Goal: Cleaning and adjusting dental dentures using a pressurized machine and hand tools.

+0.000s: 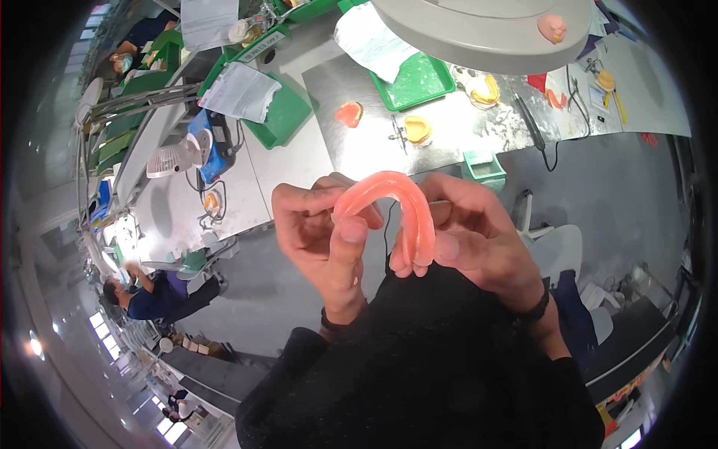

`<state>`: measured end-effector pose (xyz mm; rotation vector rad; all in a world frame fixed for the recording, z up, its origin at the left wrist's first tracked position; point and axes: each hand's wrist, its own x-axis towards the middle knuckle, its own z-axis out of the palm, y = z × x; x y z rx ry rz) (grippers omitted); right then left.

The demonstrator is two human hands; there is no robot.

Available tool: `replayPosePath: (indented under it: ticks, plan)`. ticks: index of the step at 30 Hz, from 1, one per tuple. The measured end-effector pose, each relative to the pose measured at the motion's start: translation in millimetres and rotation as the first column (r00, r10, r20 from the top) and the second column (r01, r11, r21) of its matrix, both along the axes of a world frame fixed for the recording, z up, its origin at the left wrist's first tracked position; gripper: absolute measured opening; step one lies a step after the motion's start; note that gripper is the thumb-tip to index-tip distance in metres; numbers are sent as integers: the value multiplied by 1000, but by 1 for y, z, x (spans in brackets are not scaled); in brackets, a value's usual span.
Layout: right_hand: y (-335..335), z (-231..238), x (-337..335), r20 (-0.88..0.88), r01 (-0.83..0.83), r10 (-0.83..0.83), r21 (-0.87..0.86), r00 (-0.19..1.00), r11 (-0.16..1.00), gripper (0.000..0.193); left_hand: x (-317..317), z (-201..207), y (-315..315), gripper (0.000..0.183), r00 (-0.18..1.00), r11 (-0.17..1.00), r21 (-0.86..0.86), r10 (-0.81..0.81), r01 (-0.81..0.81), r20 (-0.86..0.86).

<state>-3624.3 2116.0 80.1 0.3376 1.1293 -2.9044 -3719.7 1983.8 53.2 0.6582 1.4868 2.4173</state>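
A glossy pink U-shaped denture base [393, 185] is held up between my two hands, its curved front pointing toward the bench. My left hand [314, 236] pinches its left end between thumb and fingers. On the other arm of the U, my right hand [479, 236] has its thumb at the outer side, with fingertips showing beneath. A shallow groove runs along the surface facing me; no teeth show on it. Beyond my hands, a yellow dental cast [417, 129] and a pink denture piece [348, 114] lie on the metal bench top [329, 82].
A round lamp head [479, 37] overhangs the bench. Green trays [441, 96], papers [366, 37], a corded handpiece [529, 123] and more casts [485, 90] lie about. At left stand a small white fan [170, 159] and another seated person [161, 299].
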Motion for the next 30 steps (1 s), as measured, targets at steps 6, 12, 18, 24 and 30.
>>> replayPosePath:
  ticks: [6,12,18,24,30]
  plan:
    - [-2,-3,3,10,56,-59,156,998,986,50,-1,0,-5,46,999,987,-157,30,-33,-26]
    - [-1,-9,5,-27,114,-111,190,993,975,42,3,3,-16,50,999,990,-137,-17,24,50]
    - [-4,-5,8,-74,276,-267,184,961,943,40,0,-1,-14,46,989,997,-50,-71,65,-126]
    - [-2,0,18,-107,193,-177,167,978,967,36,2,-4,-18,46,982,990,-63,-137,129,-134]
    - [-7,-5,20,-247,378,-288,525,925,762,37,10,11,-16,46,943,965,-15,-251,260,220]
